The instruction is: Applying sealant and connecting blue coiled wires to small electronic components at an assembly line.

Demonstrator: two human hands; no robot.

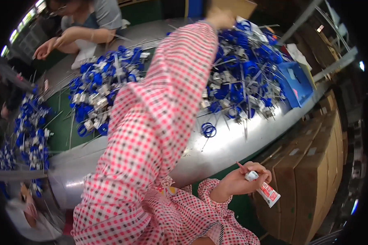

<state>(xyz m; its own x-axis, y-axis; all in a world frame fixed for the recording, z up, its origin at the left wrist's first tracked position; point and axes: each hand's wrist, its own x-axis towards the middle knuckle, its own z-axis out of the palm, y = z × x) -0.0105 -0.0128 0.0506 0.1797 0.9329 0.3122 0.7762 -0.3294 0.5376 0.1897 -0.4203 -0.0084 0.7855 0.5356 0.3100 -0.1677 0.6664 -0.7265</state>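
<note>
In my right hand [243,180], low at the right beyond the bench edge, is a small red-and-white squeeze tube [269,194]. My fingers are curled around it; its pale capped end [251,175] points up to the left. Stretched far across the bench is my left arm in a pink checked sleeve, ending in my left hand [221,18] at the far side. That hand is smeared by motion and its fingers cannot be made out. Just beyond and right of it lies a heap of blue coils [249,67] mixed with white pieces and thin strips.
A blue bin [296,83] stands at the bench's right end, above stacked cardboard boxes [310,163]. Another blue-and-white heap [96,87] lies left of my arm. A few loose blue rings [208,130] rest on the metal bench [227,141]. Across it, a co-worker's hands [53,43] are raised.
</note>
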